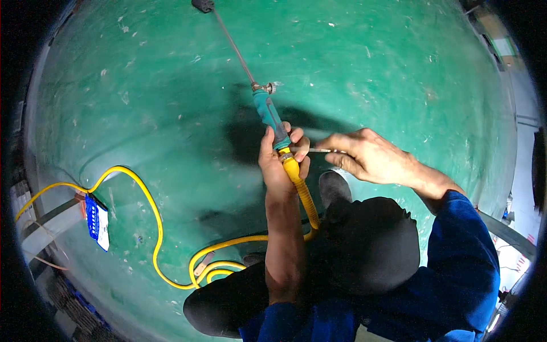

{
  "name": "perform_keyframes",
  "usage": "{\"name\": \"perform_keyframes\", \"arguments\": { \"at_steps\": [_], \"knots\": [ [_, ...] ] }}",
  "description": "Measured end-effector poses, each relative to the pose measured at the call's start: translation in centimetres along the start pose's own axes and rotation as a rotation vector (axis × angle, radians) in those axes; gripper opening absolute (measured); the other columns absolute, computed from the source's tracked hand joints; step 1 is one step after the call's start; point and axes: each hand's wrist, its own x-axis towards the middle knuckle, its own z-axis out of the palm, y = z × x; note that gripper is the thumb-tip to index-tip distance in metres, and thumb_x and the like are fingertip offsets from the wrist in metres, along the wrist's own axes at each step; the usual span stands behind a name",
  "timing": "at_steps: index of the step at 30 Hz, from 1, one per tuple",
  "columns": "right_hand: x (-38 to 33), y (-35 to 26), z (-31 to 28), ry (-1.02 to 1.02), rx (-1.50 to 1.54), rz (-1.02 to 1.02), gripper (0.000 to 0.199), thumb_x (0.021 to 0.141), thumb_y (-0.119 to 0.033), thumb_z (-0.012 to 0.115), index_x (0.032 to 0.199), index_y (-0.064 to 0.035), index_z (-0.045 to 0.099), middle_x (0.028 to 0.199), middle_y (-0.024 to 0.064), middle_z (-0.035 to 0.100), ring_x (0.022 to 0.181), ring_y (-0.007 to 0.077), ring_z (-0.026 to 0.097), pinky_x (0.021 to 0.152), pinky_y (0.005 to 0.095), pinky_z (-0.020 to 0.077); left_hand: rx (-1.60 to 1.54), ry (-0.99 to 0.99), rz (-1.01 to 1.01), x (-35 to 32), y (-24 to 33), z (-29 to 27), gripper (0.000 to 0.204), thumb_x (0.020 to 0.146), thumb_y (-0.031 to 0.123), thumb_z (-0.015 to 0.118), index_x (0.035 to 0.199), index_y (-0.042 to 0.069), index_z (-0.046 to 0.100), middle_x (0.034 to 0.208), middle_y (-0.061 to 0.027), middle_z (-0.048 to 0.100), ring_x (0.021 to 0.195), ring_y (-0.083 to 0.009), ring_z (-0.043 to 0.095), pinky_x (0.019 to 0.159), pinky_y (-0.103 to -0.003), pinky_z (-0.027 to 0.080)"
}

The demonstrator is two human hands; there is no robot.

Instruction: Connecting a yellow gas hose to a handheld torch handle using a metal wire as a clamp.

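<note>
Steady handle, clasped in left grip. Aim thin tool, pinched in right grip, squarely at clamp from three o'clock.

To your left, a blue-and-white packet bears a row of pale lettering on its blue part; at your far right, a white surface shows red marks, too small to read.
</note>
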Motion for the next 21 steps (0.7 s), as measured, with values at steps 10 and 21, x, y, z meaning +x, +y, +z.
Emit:
{"name": "perform_keyframes", "arguments": {
  "at_steps": [10, 21],
  "knots": [
    [0.9, 0.7, -0.8, 0.026, -0.082, -0.238, 0.023, 0.091, -0.014, 0.059, 0.111, -0.0064, 0.069, 0.078, 0.0205, 0.066, 0.066, 0.0375, 0.064, 0.061, 0.0451, 0.0509, 0.059, 0.029, -0.001, -0.2, 0.4, 0.4, 0.038, 0.100, 0.043, 0.046, 0.105, 0.006, 0.052, 0.081, -0.0038, 0.047, 0.061, -0.0123, 0.045, 0.033, -0.022, 0.033],
    [1.7, 0.0, -1.8, -0.052, 0.063, -0.137, 0.025, 0.088, -0.009, 0.060, 0.112, -0.0068, 0.070, 0.080, 0.0214, 0.066, 0.068, 0.0356, 0.064, 0.060, 0.0421, 0.0498, 0.128, 0.098, -0.027, -0.2, 0.6, 0.5, 0.034, 0.099, 0.044, 0.048, 0.102, 0.011, 0.050, 0.080, -0.0026, 0.049, 0.054, -0.0122, 0.048, 0.033, -0.024, 0.034]
  ]
}}
